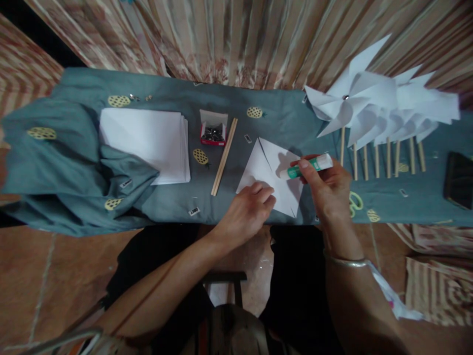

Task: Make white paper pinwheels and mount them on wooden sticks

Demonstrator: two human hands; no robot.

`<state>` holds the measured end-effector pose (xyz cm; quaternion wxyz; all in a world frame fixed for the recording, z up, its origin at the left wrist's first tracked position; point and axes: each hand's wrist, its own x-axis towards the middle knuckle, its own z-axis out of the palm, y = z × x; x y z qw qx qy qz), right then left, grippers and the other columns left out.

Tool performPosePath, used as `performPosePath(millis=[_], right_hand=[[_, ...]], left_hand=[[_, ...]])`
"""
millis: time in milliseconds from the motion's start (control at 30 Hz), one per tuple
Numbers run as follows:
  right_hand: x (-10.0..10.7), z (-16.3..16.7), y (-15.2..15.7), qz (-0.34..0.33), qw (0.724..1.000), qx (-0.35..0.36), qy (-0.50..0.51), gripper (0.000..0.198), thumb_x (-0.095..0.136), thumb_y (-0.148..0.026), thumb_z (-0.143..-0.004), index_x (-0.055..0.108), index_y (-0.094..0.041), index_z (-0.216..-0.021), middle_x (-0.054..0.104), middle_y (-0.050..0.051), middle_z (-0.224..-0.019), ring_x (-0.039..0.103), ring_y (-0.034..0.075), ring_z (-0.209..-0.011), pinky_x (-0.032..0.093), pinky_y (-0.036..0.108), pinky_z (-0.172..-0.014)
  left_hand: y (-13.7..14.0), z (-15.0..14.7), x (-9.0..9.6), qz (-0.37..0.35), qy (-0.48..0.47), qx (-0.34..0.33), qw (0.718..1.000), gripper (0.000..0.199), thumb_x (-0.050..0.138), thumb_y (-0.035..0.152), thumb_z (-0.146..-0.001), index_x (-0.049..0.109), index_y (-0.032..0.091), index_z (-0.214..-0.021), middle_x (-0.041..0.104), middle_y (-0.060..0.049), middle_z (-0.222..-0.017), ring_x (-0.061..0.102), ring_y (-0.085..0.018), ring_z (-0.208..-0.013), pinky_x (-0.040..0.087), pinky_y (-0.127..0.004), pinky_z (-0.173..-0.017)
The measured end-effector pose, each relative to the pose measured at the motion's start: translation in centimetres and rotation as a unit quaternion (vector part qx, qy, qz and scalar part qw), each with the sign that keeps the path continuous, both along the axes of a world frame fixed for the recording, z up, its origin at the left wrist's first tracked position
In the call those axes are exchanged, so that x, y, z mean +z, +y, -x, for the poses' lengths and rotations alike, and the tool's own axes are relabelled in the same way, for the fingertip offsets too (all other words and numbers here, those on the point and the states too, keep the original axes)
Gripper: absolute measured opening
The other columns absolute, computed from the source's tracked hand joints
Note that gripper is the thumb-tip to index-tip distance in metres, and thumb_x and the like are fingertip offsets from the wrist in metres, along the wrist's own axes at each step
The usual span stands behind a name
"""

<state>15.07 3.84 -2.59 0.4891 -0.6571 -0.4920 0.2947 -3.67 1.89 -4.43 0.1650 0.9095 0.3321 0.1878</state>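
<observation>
A white paper square (268,172) with slits running in from its corners lies on the cloth in front of me. My left hand (254,204) rests on its near left part, fingers curled together and pressing on the paper. My right hand (328,185) grips a green and white glue stick (308,166) between thumb and fingers. The stick's tip points left, over the middle of the square; whether it touches the paper I cannot tell. Left of the square lie thin wooden sticks (224,157) side by side.
A red box (213,134) of small metal pins stands open behind the sticks. Farther left is a stack of white paper (144,140), partly under bunched cloth. Several finished paper pinwheels (369,98) lie at the right, near green-handled scissors (355,203) and a dark phone-like object (458,180).
</observation>
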Motion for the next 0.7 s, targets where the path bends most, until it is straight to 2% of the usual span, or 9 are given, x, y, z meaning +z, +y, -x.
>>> performPosePath(millis=[133, 300, 700], right_hand=[[-0.1, 0.5, 0.2, 0.008, 1.0, 0.007, -0.026, 0.034, 0.075, -0.052, -0.075, 0.067, -0.021, -0.088, 0.069, 0.001, -0.074, 0.06, 0.014, -0.063, 0.05, 0.029, -0.06], [-0.3, 0.8, 0.5, 0.005, 0.999, 0.011, -0.047, 0.031, 0.076, -0.048, -0.076, 0.067, -0.021, -0.086, 0.066, -0.001, -0.07, 0.057, 0.013, -0.06, 0.048, 0.028, -0.057], [0.1, 1.4, 0.6, 0.018, 0.99, 0.062, -0.126, 0.028, 0.07, -0.048, -0.082, 0.065, -0.021, -0.087, 0.066, -0.001, -0.071, 0.058, 0.014, -0.061, 0.047, 0.03, -0.061]], left_hand=[[0.0, 0.0, -0.1, -0.003, 0.0, -0.003, 1.0, 0.021, 0.045, 0.019, -0.099, 0.064, 0.013, -0.093, 0.065, -0.01, -0.105, 0.055, -0.022, -0.097, 0.05, -0.034, -0.077], [0.1, 0.0, -0.1, -0.003, 0.005, -0.002, 1.0, 0.02, 0.046, 0.018, -0.098, 0.065, 0.014, -0.094, 0.065, -0.009, -0.106, 0.055, -0.022, -0.097, 0.05, -0.034, -0.076], [0.1, 0.1, -0.2, 0.009, 0.002, -0.006, 1.0, 0.021, 0.045, 0.019, -0.099, 0.066, 0.013, -0.096, 0.066, -0.009, -0.109, 0.055, -0.022, -0.1, 0.052, -0.035, -0.079]])
